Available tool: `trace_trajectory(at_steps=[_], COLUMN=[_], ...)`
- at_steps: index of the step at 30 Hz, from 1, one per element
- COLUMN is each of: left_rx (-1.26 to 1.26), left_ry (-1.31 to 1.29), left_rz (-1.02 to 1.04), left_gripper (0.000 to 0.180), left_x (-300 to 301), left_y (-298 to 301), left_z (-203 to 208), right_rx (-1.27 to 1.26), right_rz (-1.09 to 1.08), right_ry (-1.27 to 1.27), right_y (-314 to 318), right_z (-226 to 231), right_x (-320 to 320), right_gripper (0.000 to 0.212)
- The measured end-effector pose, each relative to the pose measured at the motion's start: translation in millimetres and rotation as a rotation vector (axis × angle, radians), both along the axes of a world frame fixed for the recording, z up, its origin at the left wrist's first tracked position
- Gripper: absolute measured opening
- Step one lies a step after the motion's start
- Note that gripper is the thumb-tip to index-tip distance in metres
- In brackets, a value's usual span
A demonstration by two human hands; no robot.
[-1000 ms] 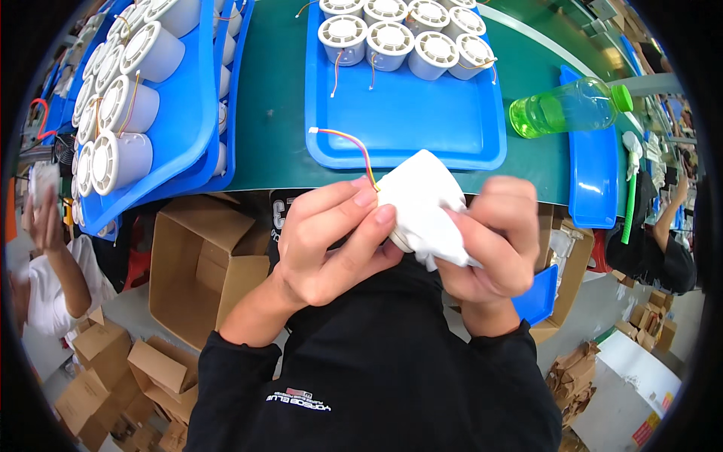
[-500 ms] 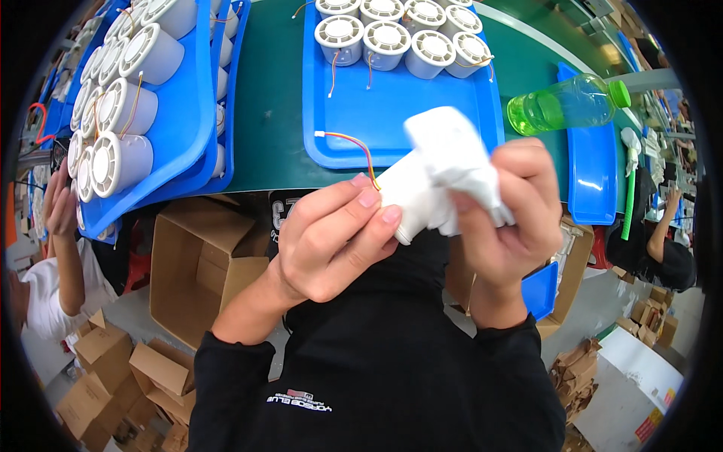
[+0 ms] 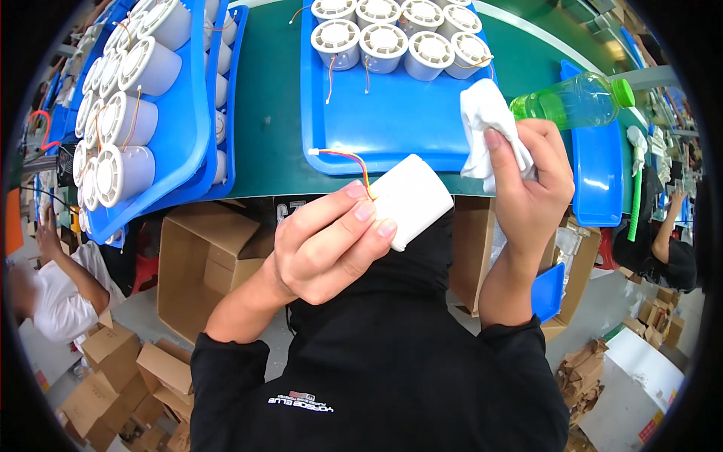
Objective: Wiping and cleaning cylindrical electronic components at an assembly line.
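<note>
My left hand [image 3: 327,241] is closed on one end of a white cylindrical unit [image 3: 416,200], which it holds tilted in front of my chest. A thin red and yellow wire [image 3: 354,157] with a small white plug comes out beside my fingertips. The unit's end under my fingers is hidden. In my right hand [image 3: 536,166] a crumpled white cloth [image 3: 486,128] is pinched between thumb and fingers, up and to the right of the unit and apart from it. Beyond both hands, a blue tray [image 3: 392,120] carries several similar white units [image 3: 384,41] at its far end.
Stacked blue trays [image 3: 177,169] of white units stand at the left. A green bottle [image 3: 568,102] lies on the green table [image 3: 267,98], near a narrow blue tray [image 3: 597,181] at the right. Cardboard boxes [image 3: 199,256] sit below the table edge. Other people are at both sides.
My right hand has moved the cloth off the unit, up and to the right, baring its white side. My left hand keeps hold of the unit in nearly the same place.
</note>
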State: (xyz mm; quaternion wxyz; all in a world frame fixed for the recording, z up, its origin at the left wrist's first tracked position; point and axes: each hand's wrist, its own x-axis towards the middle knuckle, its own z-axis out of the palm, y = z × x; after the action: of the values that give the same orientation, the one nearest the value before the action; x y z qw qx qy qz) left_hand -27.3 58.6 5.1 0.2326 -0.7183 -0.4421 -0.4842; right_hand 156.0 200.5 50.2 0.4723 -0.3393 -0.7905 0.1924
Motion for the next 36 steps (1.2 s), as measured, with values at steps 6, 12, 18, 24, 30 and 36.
trace_trajectory(at_steps=[6, 12, 18, 24, 30, 36], left_rx=[-0.133, -0.440, -0.393, -0.459, -0.469, -0.418], left_ry=[-0.135, -0.629, -0.946, -1.589, -1.934, -2.253], left_rz=[-0.044, -0.142, -0.205, -0.409, -0.613, -0.721], left_gripper=[0.044, 0.070, 0.069, 0.053, 0.052, 0.051], left_x=[-7, 5, 22, 27, 20, 12], left_y=[8, 16, 28, 37, 44, 50], left_z=[8, 17, 25, 32, 39, 34], right_rx=[-0.123, -0.188, -0.239, -0.285, -0.309, -0.353], right_rz=[0.001, 0.000, -0.004, -0.023, -0.025, 0.003], right_ry=[0.093, 0.199, 0.231, 0.261, 0.268, 0.316], right_y=[-1, -2, -5, -7, -7, -7], right_z=[-8, -16, -25, -30, -34, -38], right_x=[24, 40, 50, 53, 53, 51], right_gripper=[0.014, 0.012, 0.011, 0.011, 0.011, 0.011])
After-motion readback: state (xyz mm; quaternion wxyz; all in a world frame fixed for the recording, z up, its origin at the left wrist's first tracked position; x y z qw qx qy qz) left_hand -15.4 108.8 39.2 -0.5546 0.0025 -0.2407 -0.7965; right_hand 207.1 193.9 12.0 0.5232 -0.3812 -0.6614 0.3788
